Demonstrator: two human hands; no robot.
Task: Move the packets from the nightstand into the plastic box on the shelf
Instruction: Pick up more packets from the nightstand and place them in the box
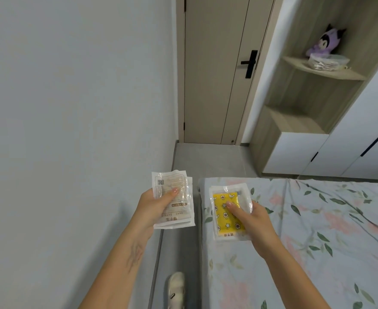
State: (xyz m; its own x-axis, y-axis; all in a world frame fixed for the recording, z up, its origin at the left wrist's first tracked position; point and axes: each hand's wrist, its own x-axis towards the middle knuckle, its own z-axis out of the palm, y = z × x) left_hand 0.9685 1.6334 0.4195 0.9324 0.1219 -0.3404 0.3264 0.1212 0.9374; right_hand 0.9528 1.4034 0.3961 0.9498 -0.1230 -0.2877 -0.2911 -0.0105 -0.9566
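My left hand (153, 209) grips a small stack of white and clear packets (175, 188), thumb pressed on the top one, held over the narrow floor gap beside the wall. My right hand (253, 220) holds packets with a yellow star-patterned pack (222, 200) on top, above the bed's near corner. The clear plastic box (327, 61) sits on the upper wooden shelf (348, 74) at the far right, holding some packets. The nightstand is out of view.
A purple plush toy (328, 40) sits behind the box. A bed with a floral sheet (317, 237) fills the lower right. A closed door (217, 74) stands ahead, a white wall on the left. My shoe (176, 287) is on the grey floor.
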